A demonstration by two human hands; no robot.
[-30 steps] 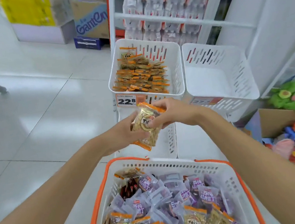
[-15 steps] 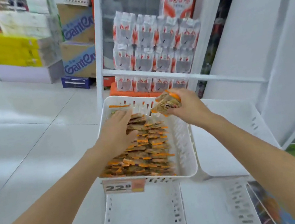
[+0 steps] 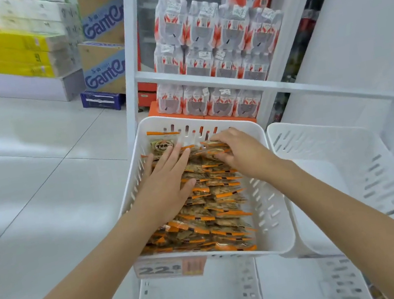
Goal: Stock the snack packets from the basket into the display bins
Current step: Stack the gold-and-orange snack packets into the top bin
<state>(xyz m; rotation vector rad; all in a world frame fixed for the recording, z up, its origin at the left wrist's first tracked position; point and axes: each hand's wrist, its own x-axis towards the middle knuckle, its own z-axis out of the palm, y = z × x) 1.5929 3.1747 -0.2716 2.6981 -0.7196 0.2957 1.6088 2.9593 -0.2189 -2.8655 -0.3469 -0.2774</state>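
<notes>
As left hand (image 3: 167, 183) presses, right hand (image 3: 241, 152) (lowered) grips packet (image 3: 214, 151).

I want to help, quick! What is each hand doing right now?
Left hand: open, flat on the stocked packets in the bin.
Right hand: pinches one snack packet at the back.

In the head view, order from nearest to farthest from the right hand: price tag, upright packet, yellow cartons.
1. Upright packet, back left in the bin, by the right hand.
2. Price tag, bin's front edge.
3. Yellow cartons, far left background.
</notes>
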